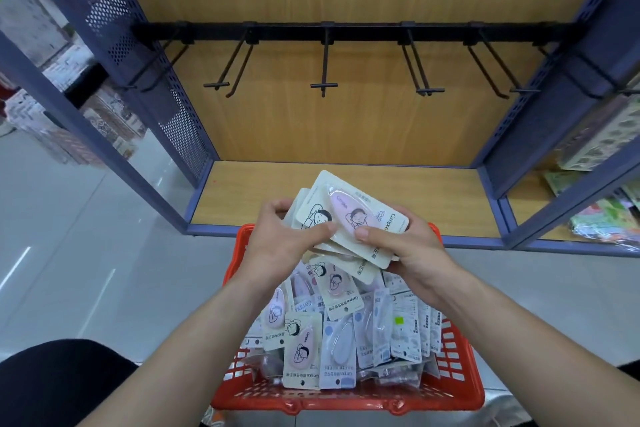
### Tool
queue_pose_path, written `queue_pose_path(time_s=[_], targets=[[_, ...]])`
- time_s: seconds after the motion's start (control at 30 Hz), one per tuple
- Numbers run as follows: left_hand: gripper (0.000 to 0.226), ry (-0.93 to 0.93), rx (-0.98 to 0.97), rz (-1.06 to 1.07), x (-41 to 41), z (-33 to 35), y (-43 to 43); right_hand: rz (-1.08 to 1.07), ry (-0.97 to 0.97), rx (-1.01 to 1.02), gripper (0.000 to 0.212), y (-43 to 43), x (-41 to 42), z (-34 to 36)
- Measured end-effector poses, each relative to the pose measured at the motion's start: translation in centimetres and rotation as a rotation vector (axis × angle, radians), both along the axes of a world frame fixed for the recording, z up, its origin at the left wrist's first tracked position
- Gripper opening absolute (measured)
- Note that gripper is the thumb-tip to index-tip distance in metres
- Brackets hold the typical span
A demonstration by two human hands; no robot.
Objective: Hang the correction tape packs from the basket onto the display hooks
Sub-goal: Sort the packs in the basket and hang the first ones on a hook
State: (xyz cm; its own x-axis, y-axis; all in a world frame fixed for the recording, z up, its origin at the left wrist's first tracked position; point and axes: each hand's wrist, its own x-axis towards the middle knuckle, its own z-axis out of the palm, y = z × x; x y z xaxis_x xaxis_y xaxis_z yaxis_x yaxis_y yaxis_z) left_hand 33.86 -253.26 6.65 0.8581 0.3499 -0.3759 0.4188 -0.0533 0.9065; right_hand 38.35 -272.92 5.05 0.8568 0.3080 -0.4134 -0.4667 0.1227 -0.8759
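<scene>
Over basket (346, 403), left hand (281, 240), right hand (417, 253) grip packs (346, 210).

Above the basket (346, 404), a stack of correction tape packs (349, 218) between left hand (277, 246) and right hand (412, 253). Inside the basket, more packs (339, 340) heaped. Behind the basket, a shelf board (259, 194); higher behind it, display hooks (323, 59) on a rail (367, 35).
</scene>
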Motion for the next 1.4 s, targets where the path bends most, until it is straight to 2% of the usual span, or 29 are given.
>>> queue_pose_path(time_s=[0.13, 0.2, 0.23, 0.33, 0.47, 0.67, 0.73, 0.83, 0.93, 1.2, 1.4], targets=[[0.101, 0.076, 0.031, -0.08, -0.4, 0.3, -0.1, -0.041, 0.008, 0.036, 0.075, -0.2, -0.1, -0.1], [0.103, 0.104, 0.035, -0.16, -0.7, 0.4, -0.3, -0.082, 0.002, 0.052, 0.076, -0.2, -0.3, -0.2], [0.098, 0.105, 0.017, -0.189, -0.9, 0.3, -0.5, -0.094, 0.002, 0.053, 0.076, -0.3, -0.4, -0.2], [0.059, 0.098, -0.01, -0.267, -1.6, 0.4, -1.2, -0.095, -0.006, 0.025, 0.07, -0.4, -0.4, -0.2], [0.024, 0.131, -0.081, -0.337, -1.7, 0.9, -1.2, 0.003, -0.041, -0.063, 0.068, -0.8, 0.1, 0.1], [0.03, 0.195, -0.072, -0.458, -1.4, 0.6, -0.2, 0.165, -0.063, -0.163, 0.067, -1.8, 0.5, 0.7], [0.041, 0.208, -0.105, -0.491, -1.2, 0.3, 0.1, 0.18, -0.089, -0.207, 0.07, -1.9, 0.7, 1.0], [0.041, 0.204, -0.168, -0.545, -1.4, 0.0, -0.5, 0.153, -0.134, -0.245, 0.068, -1.5, 0.6, 1.0], [0.047, 0.181, -0.237, -0.483, -2.2, -0.8, -1.8, 0.103, -0.176, -0.287, 0.057, -1.0, 0.3, 0.9], [0.056, 0.152, -0.349, -0.371, -2.2, -2.9, -3.2, 0.02, -0.224, -0.37, 0.047, -0.2, 0.6, -0.6], [0.036, 0.1, -0.281, -0.255, -1.5, -3.0, -3.1, -0.077, -0.187, -0.311, 0.047, -0.2, 1.2, -0.9]])
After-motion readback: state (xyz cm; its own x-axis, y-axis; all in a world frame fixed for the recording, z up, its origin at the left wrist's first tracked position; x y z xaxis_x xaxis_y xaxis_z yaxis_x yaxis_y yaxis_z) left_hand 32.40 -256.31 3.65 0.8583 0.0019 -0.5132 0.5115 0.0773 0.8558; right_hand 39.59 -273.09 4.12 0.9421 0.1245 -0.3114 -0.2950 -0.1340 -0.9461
